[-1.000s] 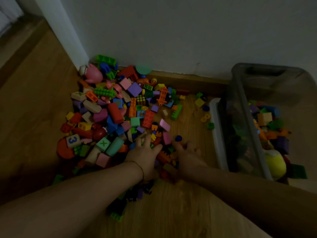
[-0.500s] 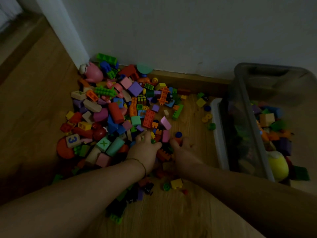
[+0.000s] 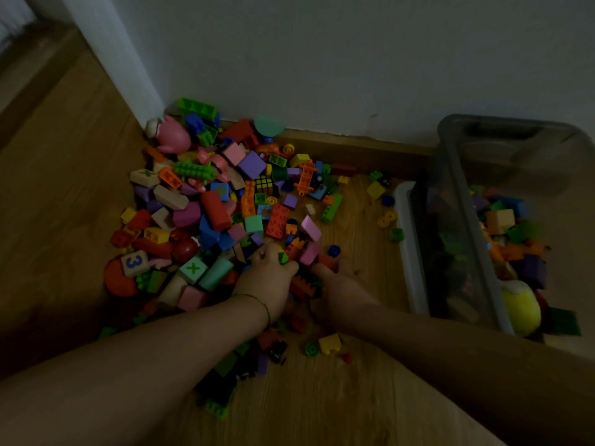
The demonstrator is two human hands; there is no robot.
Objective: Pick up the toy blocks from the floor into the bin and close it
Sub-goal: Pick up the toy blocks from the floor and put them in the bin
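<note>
On the floor [image 3: 322,397], left hand [image 3: 270,280] and right hand [image 3: 338,283] are gripping blocks [image 3: 277,220] mid-frame, scooping for the right-side bin [image 3: 458,201].

floor [image 3: 322,397]: showing wood grain, matt
toy blocks [image 3: 277,220]: looking plastic, smooth
bin [image 3: 450,236]: looking translucent grey plastic
number block [image 3: 134,262]: looking wooden

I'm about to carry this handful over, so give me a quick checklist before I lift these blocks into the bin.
1. Grip of left hand on toy blocks: ok, fingers curl round them.
2. Grip of right hand: cannot tell, fingers hidden in shadow.
3. Top of storage bin uncovered: ok.
4. Room in the bin: ok, contents lie below its rim.
5. Clearing of floor: not ok, a big pile lies there.
</note>
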